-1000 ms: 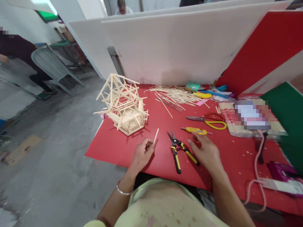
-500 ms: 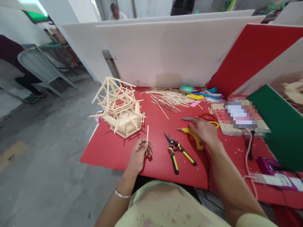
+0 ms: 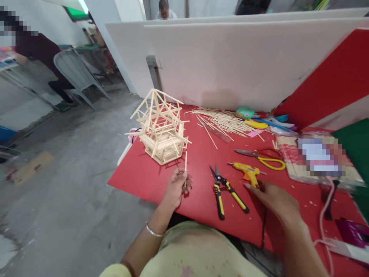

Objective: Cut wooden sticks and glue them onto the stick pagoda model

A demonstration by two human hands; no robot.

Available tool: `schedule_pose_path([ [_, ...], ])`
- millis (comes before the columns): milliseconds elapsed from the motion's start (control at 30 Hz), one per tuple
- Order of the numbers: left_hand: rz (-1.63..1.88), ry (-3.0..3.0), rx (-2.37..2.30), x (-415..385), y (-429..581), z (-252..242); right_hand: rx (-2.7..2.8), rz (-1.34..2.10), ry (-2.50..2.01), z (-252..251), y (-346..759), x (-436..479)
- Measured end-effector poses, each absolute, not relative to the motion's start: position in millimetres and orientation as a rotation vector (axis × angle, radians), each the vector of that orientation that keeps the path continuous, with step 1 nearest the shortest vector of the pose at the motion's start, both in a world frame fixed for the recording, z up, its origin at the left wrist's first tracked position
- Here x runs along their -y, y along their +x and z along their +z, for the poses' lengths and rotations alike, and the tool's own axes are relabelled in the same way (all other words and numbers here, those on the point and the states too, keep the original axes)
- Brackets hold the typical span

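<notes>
My left hand [image 3: 177, 187] is closed in a pinch on a short wooden stick [image 3: 186, 161], held upright over the red table. Just beyond it stands a hexagonal frame model [image 3: 164, 144] built of thin sticks, with a pointed open roof. By the handle of a yellow hot glue gun [image 3: 248, 171] is my right hand [image 3: 278, 200], thumb stretched out and fingers apart; the glue gun lies on its side. Between my hands rest black-and-yellow cutters [image 3: 226, 188] with their blades spread. Scissors [image 3: 261, 154] with red and yellow handles lie behind the glue gun.
Loose sticks [image 3: 221, 122] are heaped at the back, near a ruler [image 3: 220, 134] and a yellow cutter knife [image 3: 256, 124]. On the right are bagged sticks [image 3: 291, 165] under a phone and a pink cable [image 3: 322, 215]. White boards [image 3: 230, 57] stand behind. A person [image 3: 43, 54] sits far left.
My right hand has drawn back from over the glue gun and scissors to the gun's handle end. The view has swung left. My left hand still holds the stick.
</notes>
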State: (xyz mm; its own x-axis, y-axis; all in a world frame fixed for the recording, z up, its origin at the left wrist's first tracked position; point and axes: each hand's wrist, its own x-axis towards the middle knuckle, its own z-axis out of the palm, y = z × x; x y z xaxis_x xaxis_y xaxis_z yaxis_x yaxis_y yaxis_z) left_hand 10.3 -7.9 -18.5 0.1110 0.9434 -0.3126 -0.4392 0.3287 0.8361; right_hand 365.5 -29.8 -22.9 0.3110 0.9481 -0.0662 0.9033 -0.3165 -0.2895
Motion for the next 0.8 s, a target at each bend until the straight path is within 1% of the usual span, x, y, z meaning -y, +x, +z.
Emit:
schedule_pose_path([
  [67, 1.094, 0.642, -0.949, 10, 13, -15, 1.647, 0.251, -2.549, -17, 356, 39],
  [100, 1.084, 0.643, -0.936, 11, 14, -14, 1.610, 0.155, -2.575, -13, 347, 43],
  [167, 1.076, 0.641, -0.915, 14, 16, -10, 1.630, 0.006, -2.436, -5, 322, 48],
  [200, 1.075, 0.639, -0.905, 16, 17, -9, 1.707, 0.022, -2.331, -3, 306, 51],
  [267, 1.086, 0.637, -0.886, 21, 16, -6, 1.957, 0.165, -2.153, -5, 275, 57],
  [333, 1.132, 0.635, -0.869, 25, 12, -3, 2.126, 0.199, -2.102, -15, 250, 65],
  [467, 1.257, 0.597, -0.872, 26, -4, 4, 2.171, 0.223, -2.137, -37, 241, 73],
  [567, 1.281, 0.554, -0.866, 19, -15, 10, 2.137, 0.303, -2.060, -41, 257, 66],
  [633, 1.277, 0.539, -0.849, 12, -18, 14, 2.032, 0.455, -2.026, -37, 268, 58],
  [667, 1.277, 0.537, -0.841, 8, -19, 15, 1.938, 0.604, -2.013, -34, 273, 55],
  [733, 1.280, 0.537, -0.828, 1, -18, 17, 1.648, 1.023, -1.943, -28, 282, 51],
  [800, 1.287, 0.535, -0.823, -4, -17, 18, 1.276, 1.416, -1.758, -22, 285, 50],
])
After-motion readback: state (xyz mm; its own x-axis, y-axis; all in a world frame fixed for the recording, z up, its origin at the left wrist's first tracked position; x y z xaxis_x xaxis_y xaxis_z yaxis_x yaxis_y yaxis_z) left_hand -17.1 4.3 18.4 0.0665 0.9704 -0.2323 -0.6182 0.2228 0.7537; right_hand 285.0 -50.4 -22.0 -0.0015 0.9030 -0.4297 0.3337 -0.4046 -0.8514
